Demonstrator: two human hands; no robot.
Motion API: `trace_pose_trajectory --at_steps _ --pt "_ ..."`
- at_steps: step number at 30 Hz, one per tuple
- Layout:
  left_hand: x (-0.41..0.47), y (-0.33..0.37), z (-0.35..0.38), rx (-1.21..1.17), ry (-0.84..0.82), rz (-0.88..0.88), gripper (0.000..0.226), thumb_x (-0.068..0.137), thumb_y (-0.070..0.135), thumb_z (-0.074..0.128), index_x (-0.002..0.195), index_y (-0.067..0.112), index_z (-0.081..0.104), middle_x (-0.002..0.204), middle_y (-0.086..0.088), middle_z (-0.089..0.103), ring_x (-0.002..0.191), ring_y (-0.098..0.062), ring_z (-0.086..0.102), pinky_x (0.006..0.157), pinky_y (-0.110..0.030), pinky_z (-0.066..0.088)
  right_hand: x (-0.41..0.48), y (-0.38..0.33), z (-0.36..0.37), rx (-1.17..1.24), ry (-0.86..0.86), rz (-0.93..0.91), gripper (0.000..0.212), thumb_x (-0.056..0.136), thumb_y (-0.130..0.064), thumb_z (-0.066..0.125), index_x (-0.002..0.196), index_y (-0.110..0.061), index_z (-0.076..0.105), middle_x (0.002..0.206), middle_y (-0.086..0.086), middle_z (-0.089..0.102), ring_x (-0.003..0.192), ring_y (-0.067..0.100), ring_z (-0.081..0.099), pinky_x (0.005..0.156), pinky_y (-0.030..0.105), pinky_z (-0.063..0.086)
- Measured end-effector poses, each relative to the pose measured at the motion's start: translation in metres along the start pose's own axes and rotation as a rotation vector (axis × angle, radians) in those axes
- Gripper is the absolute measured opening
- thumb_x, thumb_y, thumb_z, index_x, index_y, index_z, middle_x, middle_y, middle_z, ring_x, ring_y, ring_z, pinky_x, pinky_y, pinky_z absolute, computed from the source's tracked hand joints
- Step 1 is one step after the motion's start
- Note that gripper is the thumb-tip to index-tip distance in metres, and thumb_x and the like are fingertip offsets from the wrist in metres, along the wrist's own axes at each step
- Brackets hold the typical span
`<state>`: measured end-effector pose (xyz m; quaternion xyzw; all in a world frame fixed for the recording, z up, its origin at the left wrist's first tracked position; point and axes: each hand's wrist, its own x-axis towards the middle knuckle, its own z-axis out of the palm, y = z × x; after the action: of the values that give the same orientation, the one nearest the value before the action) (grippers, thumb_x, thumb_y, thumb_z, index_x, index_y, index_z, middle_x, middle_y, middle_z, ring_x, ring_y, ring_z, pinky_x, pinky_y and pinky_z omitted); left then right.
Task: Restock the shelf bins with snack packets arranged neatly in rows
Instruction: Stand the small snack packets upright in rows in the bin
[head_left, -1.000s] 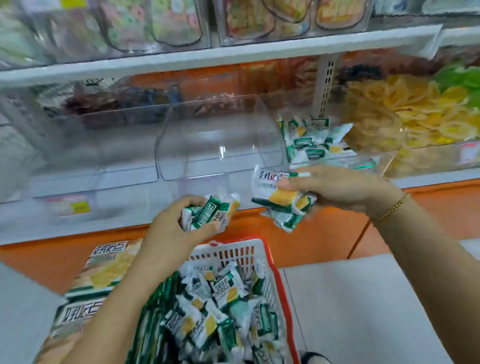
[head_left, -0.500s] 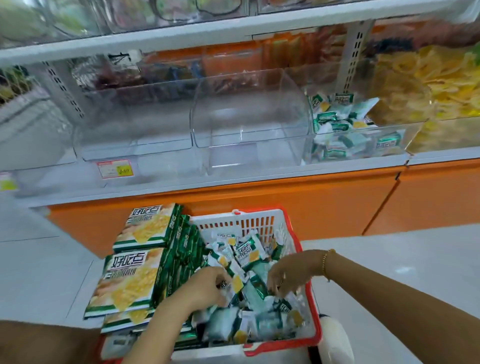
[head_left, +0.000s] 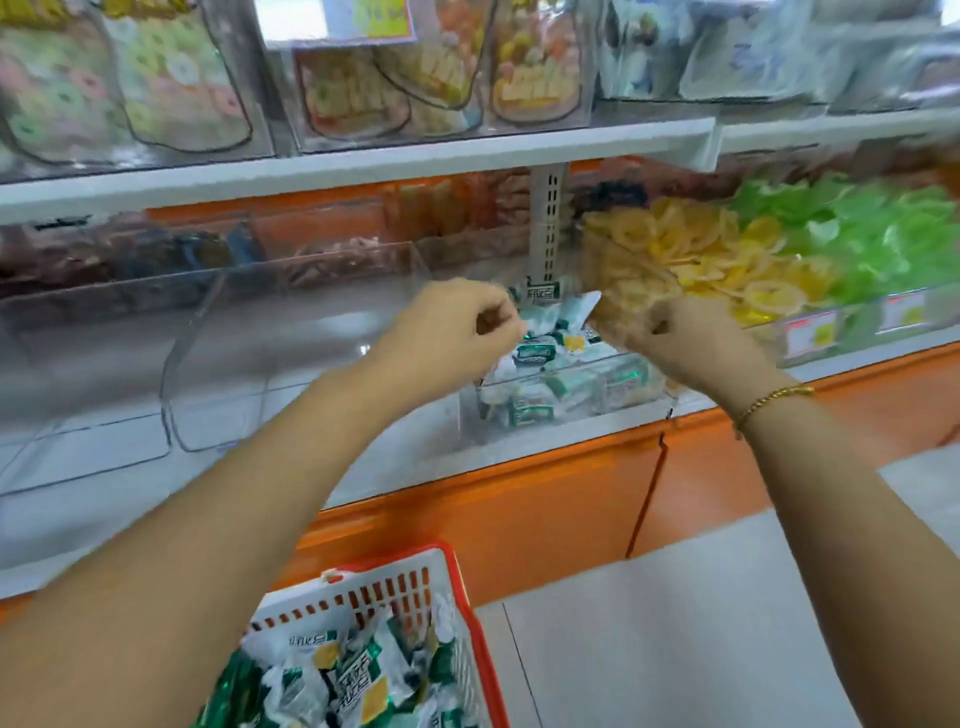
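Left grip (head_left: 457, 332): fingers curled inward, raised at mid-frame over the clear bin (head_left: 470, 410). A green-and-white packet lies right at the fingertips; with the blur I cannot tell whether it is pinched or lying free.

Right grip (head_left: 680, 338): fingers likewise curled, just right of centre, above the right end of the same bin. I see nothing in it, but cannot tell for certain. A gold bracelet (head_left: 769, 402) is on that wrist.

Head view, remaining notes:
- Snack packets (head_left: 535, 353) are heaped loosely in the clear bin at centre frame, not in rows; the bin stands on the white shelf (head_left: 405, 457).
- An empty bin (head_left: 218, 374), also clear, sits just left of it on the same shelf.
- Right of centre are yellow dried slices (head_left: 727, 260), then green snacks (head_left: 857, 234) at the far right, with price labels (head_left: 810, 332) in front.
- A red-rimmed white basket (head_left: 384, 582) at bottom centre, on the floor side of the orange shelf base, holds more of the green-and-white packets (head_left: 353, 680) in a jumble.
- The upper shelf (head_left: 363, 156) carries bagged snacks — too blurred to identify.
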<state>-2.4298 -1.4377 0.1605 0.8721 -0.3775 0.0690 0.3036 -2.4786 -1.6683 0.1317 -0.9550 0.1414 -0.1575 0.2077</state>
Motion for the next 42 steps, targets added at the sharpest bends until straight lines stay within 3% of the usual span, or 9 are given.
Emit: trace_pose_trajectory --at_steps 7,10,14,18,23,28,30,36,42 --pt "0.122 -0.030 0.044 0.276 -0.363 0.009 0.032 0.085 0.025 0.070 0.114 0.015 0.062 0.112 -0.001 0.059 0.091 -0.012 0.052 0.075 -0.023 0.039 0.055 0.012 0.016 -0.291 -0.063 -0.054 0.026 0.088 -0.028 0.061 0.090 -0.003 0.067 0.074 0.009 0.058 0.064 0.021 0.050 0.046 0.025 0.029" --pt "0.156 -0.048 0.059 0.336 -0.466 -0.056 0.045 0.081 0.027 0.074 0.121 0.015 0.056 0.118 -0.004 0.056 0.095 -0.017 0.050 0.076 -0.028 0.039 0.076 0.013 0.024 -0.401 -0.383 -0.018 0.051 0.087 -0.042 0.063 0.127 -0.012 0.055 0.111 0.008 0.064 0.095 0.024 0.059 0.068 0.027 0.042" --pt "0.188 -0.068 0.082 0.431 -0.638 -0.120 0.079 0.074 0.042 0.078 0.139 0.015 0.040 0.139 -0.004 0.045 0.114 -0.023 0.049 0.088 -0.032 0.041 0.101 0.021 0.035 -0.528 -0.619 -0.023 0.094 0.073 -0.068 0.063 0.145 -0.015 0.033 0.114 0.000 0.062 0.081 0.021 0.054 0.069 0.029 0.043" --pt "0.201 -0.078 0.105 0.548 -0.785 -0.127 0.108 0.066 0.052 0.078 0.150 0.017 0.019 0.156 -0.003 0.023 0.138 -0.028 0.032 0.106 -0.040 0.036 0.117 0.022 0.037 -0.566 -0.753 0.002 0.078 0.060 -0.075 0.067 0.117 -0.022 0.061 0.131 -0.003 0.054 0.105 0.024 0.053 0.076 0.031 0.043" --pt "0.199 -0.082 0.119 0.678 -0.776 -0.031 0.098 0.064 0.041 0.084 0.139 0.012 0.028 0.128 -0.011 0.051 0.096 -0.026 0.056 0.073 -0.032 0.050 0.112 0.019 0.032 -0.481 -0.631 0.017 0.063 0.081 -0.059 0.057 0.126 -0.015 0.049 0.104 0.003 0.054 0.059 0.014 0.047 0.035 0.016 0.037" --pt "0.192 -0.089 0.123 0.779 -0.713 0.071 0.092 0.071 0.051 0.076 0.138 0.008 0.029 0.126 -0.014 0.051 0.107 -0.030 0.052 0.087 -0.039 0.048 0.117 0.010 0.023 -0.050 -0.551 0.156 0.041 0.092 -0.050 0.047 0.090 -0.009 0.048 0.081 0.007 0.055 0.059 0.025 0.063 0.064 0.035 0.058" --pt "0.192 -0.090 0.123 0.798 -0.702 0.084 0.087 0.072 0.052 0.074 0.135 0.008 0.033 0.121 -0.014 0.052 0.103 -0.028 0.053 0.086 -0.039 0.049 0.119 0.008 0.026 -0.023 -0.499 0.172 0.044 0.095 -0.046 0.044 0.075 -0.007 0.047 0.062 0.007 0.056 0.047 0.024 0.060 0.052 0.028 0.053" --pt "0.194 -0.085 0.108 0.571 -0.583 -0.077 0.077 0.078 0.046 0.072 0.140 0.013 0.037 0.089 -0.002 0.059 0.072 -0.018 0.061 0.057 -0.026 0.048 0.117 0.018 0.046 0.020 -0.531 0.163 0.014 0.094 -0.018 0.056 0.103 -0.007 0.055 0.080 0.011 0.047 0.085 0.024 0.051 0.093 0.039 0.050" --pt "0.191 -0.080 0.070 0.380 -0.462 -0.170 0.075 0.084 0.045 0.063 0.144 0.011 0.032 0.134 -0.011 0.048 0.107 -0.021 0.049 0.083 -0.027 0.037 0.117 0.007 0.051 -0.320 -0.665 0.009 0.061 0.082 -0.066 0.055 0.055 -0.015 0.037 0.052 -0.002 0.045 0.050 0.015 0.038 0.051 0.026 0.035"
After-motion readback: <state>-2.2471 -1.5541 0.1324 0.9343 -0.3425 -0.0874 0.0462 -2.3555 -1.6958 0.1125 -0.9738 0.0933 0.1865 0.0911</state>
